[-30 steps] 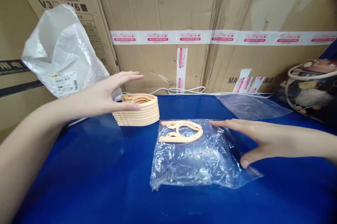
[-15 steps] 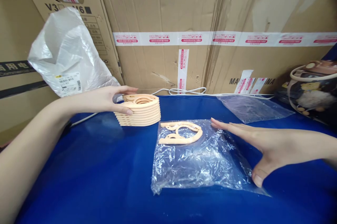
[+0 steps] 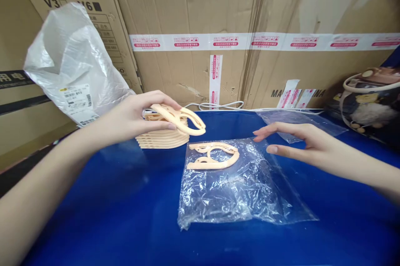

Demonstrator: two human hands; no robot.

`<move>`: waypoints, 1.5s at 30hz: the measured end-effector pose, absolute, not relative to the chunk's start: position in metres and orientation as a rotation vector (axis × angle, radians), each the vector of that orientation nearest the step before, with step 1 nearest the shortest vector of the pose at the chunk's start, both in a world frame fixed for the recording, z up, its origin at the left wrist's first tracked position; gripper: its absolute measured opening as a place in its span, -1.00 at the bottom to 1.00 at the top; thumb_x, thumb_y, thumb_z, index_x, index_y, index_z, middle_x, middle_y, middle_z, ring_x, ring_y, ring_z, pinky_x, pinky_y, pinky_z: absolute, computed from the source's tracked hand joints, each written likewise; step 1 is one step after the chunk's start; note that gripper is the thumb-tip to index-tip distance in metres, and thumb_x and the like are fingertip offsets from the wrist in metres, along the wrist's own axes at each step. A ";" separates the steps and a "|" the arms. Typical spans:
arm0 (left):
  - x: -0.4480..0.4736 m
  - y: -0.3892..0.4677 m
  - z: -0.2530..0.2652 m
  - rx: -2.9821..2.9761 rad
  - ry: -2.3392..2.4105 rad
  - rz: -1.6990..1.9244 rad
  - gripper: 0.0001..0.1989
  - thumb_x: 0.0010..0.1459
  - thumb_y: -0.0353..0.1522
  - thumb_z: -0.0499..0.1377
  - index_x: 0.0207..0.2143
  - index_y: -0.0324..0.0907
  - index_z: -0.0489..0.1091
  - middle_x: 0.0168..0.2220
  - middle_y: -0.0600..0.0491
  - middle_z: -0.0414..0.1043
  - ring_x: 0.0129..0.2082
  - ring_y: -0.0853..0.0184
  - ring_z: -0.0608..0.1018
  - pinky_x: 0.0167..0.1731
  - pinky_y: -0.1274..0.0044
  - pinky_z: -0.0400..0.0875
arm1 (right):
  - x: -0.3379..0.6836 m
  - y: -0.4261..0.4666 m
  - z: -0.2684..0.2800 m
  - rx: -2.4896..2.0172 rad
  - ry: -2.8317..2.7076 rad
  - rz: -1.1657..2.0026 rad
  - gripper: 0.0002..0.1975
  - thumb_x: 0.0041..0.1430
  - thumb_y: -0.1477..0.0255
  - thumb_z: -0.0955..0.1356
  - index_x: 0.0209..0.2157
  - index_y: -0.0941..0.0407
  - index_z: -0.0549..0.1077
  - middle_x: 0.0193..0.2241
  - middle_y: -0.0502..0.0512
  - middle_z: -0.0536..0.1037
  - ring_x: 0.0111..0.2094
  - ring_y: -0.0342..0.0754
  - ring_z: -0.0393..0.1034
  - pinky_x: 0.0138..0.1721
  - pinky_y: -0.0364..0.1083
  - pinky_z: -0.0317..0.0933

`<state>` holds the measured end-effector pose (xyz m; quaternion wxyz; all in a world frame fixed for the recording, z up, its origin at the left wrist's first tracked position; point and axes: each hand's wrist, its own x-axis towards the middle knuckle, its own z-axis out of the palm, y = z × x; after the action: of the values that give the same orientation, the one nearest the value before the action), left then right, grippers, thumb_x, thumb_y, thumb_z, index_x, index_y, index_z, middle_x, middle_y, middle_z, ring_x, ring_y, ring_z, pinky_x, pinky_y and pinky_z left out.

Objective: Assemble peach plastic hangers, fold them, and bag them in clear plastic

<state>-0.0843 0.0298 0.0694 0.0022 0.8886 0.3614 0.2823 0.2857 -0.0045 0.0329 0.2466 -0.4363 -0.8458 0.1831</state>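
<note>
My left hand (image 3: 153, 114) pinches a peach folded travel hanger (image 3: 190, 123) between thumb and fingers. It is tilted and held just above the stack of matching hangers (image 3: 162, 140), partly covering that stack. Another folded hanger (image 3: 215, 164) lies flat at the top left of a clear plastic bag (image 3: 228, 199); whether it is inside the bag or on top, I cannot tell. My right hand (image 3: 300, 143) hovers over the bag's upper right side, thumb and fingers apart, with nothing in it.
Blue covering (image 3: 109, 220) spreads under everything. A second clear bag (image 3: 290, 126) lies at the back right, near a white cable (image 3: 215, 106). At left stands a white plastic mailer (image 3: 75, 61). Large cardboard boxes (image 3: 193, 3) rise behind, and a dark patterned bag (image 3: 371, 107) sits far right.
My left hand has lifted one hanger off the stack and moved it slightly right. My right hand has risen off the bag's right side, its thumb coming nearer the fingers.
</note>
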 end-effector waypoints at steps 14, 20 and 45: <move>-0.001 -0.015 0.014 2.764 0.732 0.969 -0.72 0.17 -0.48 0.21 -0.07 -0.11 0.29 0.13 -0.06 0.22 0.09 0.22 0.38 0.01 0.38 0.38 | 0.258 -0.016 0.017 -1.112 -1.999 1.277 -0.69 0.16 0.15 0.37 -0.40 0.14 0.43 -0.51 -0.04 0.33 -0.49 -0.18 0.15 -0.49 -0.17 0.01; -0.006 -0.008 0.010 2.826 0.761 0.999 -0.72 0.17 -0.43 0.24 -0.07 -0.09 0.30 0.22 -0.07 0.08 0.05 0.21 0.40 0.04 0.30 0.40 | 0.260 -0.015 0.016 -1.123 -1.972 1.278 -0.70 0.20 0.17 0.35 -0.38 0.14 0.40 -0.48 -0.02 0.36 -0.52 -0.20 0.14 -0.52 -0.19 0.05; -0.003 -0.011 0.007 3.157 0.792 0.998 -0.83 0.20 -0.44 0.17 -0.14 -0.17 0.33 0.21 -0.12 0.24 0.28 0.09 0.18 0.20 0.17 0.18 | 0.261 -0.013 0.015 -1.081 -1.967 1.335 -0.67 0.12 0.15 0.40 -0.27 0.13 0.48 -0.56 -0.10 0.25 -0.60 -0.27 0.00 -0.65 -0.25 -0.09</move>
<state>-0.0028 -0.0108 0.0069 -0.1311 0.9193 0.2306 0.2906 0.2613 -0.0133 0.0146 0.2618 -0.3996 -0.7269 0.4934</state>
